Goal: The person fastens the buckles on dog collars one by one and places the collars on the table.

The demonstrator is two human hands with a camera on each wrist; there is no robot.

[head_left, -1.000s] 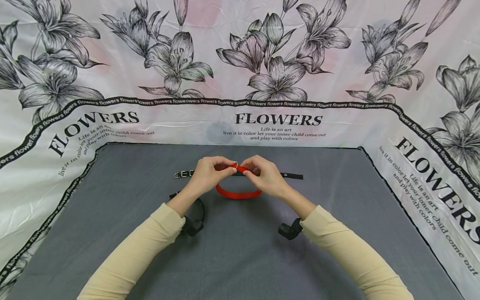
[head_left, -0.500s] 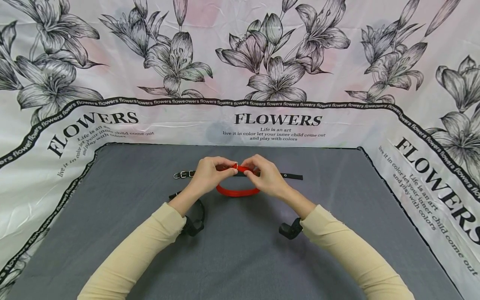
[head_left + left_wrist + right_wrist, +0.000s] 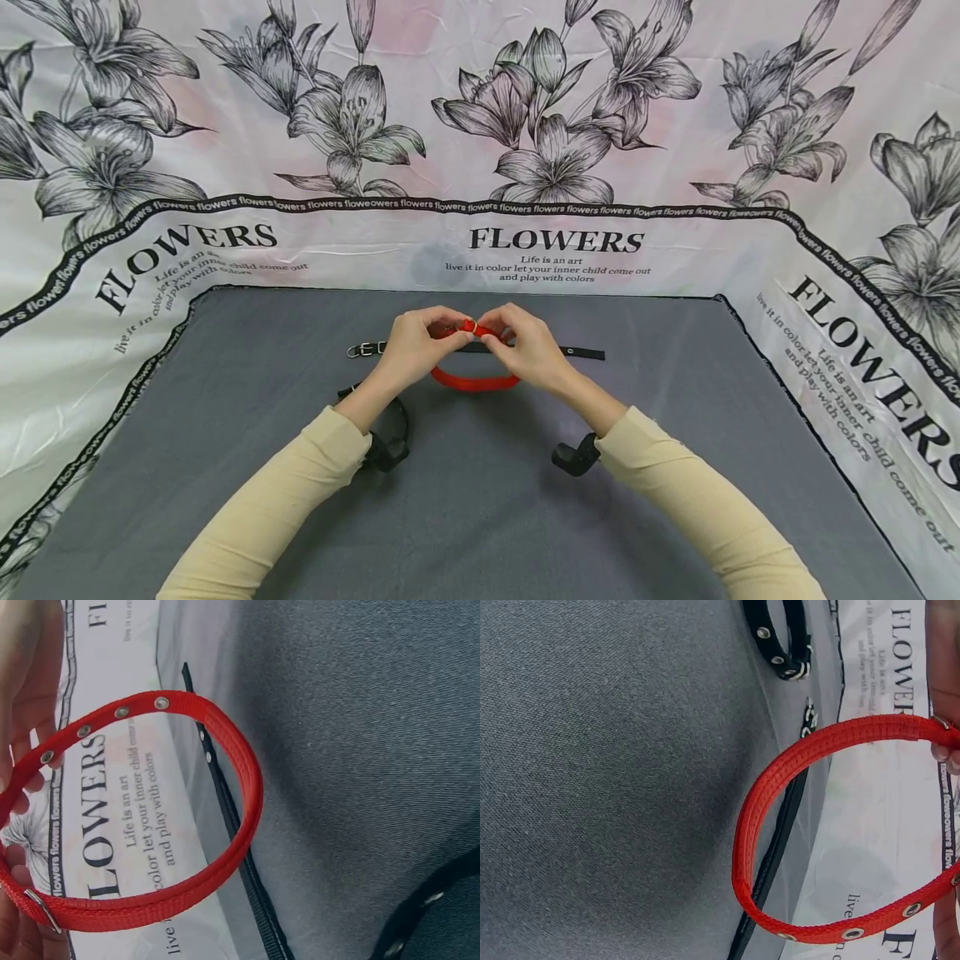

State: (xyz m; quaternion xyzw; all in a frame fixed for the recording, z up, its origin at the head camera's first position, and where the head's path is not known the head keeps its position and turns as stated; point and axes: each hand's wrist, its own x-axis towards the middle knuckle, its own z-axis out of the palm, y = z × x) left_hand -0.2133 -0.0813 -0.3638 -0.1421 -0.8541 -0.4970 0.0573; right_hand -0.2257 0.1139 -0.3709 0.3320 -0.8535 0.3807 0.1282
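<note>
A red collar [image 3: 476, 384] with metal eyelets is bent into a loop and held up between both hands. The left hand [image 3: 414, 346] pinches its buckle end, where a metal loop [image 3: 43, 910] shows in the left wrist view. The right hand [image 3: 528, 346] pinches the eyelet end [image 3: 912, 909]. The fingertips of both hands meet close together at the join, where a short red strap piece [image 3: 469, 326] sticks up by a metal ring. Fingers partly hide the buckle.
Behind the hands a black collar [image 3: 585, 353] lies stretched out on the grey cloth [image 3: 480, 517], its buckle at left. A second black collar [image 3: 759, 622], looped, lies under the left forearm. A flower-printed sheet [image 3: 555, 258] borders the cloth at the back and sides.
The right hand has shifted slightly left and up towards the left fingertips. More of the red strap now shows at the join, and the loop's bottom has risen a little.
</note>
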